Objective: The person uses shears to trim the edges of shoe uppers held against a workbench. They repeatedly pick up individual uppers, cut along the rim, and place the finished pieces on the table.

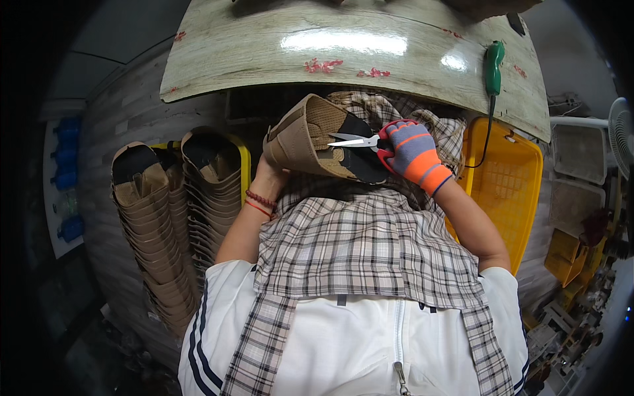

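A tan shoe upper [288,144] with a black lined end is held up over my lap, its opening facing right. My left hand [271,174], bare with a beaded and a red bracelet at the wrist, grips its left side from below; most of the fingers are hidden behind it. My right hand [413,156], in a grey and orange glove, is closed round the red handles of a pair of scissors [360,142]. The blades stand slightly apart and point left, over the upper's opening. Whether they touch the material I cannot tell.
Tall stacks of similar uppers [142,228] stand at my left, beside a yellow crate edge [246,165]. The table [251,59] lies ahead, with a green corded tool [493,69] at its right. A yellow basket [512,178] sits at my right. A checked apron [343,244] covers my lap.
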Demonstrator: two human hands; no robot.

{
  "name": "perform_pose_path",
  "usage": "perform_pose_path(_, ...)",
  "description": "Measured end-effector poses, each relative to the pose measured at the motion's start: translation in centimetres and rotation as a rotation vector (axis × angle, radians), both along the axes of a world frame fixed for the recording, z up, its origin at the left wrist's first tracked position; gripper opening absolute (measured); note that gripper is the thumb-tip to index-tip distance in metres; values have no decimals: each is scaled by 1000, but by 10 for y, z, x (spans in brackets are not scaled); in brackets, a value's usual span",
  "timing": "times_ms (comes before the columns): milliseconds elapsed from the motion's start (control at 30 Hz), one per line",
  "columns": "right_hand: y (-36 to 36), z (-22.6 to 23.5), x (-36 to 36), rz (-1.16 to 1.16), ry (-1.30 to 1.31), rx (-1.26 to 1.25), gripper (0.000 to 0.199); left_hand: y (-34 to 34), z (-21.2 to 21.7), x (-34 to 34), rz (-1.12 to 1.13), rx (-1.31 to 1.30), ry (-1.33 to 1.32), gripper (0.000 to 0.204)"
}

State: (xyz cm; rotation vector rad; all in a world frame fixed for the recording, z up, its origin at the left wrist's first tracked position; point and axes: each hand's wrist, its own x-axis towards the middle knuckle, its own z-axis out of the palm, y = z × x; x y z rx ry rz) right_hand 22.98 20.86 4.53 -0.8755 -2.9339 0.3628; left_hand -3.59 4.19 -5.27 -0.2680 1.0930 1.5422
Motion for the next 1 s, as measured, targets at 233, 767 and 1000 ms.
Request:
perform_pose_path(233, 6, -7, 18, -45, 16, -64, 30, -5, -45, -7, -69, 17, -4, 35)
perform_pose_path(767, 16, -25, 28, -120, -33, -90, 30, -2, -57, -3, -72, 64, 27, 34)
perform_pose_path(1000, 16, -15, 1, 54, 101, 29, 31, 5, -30, 4, -41, 53, -3, 37)
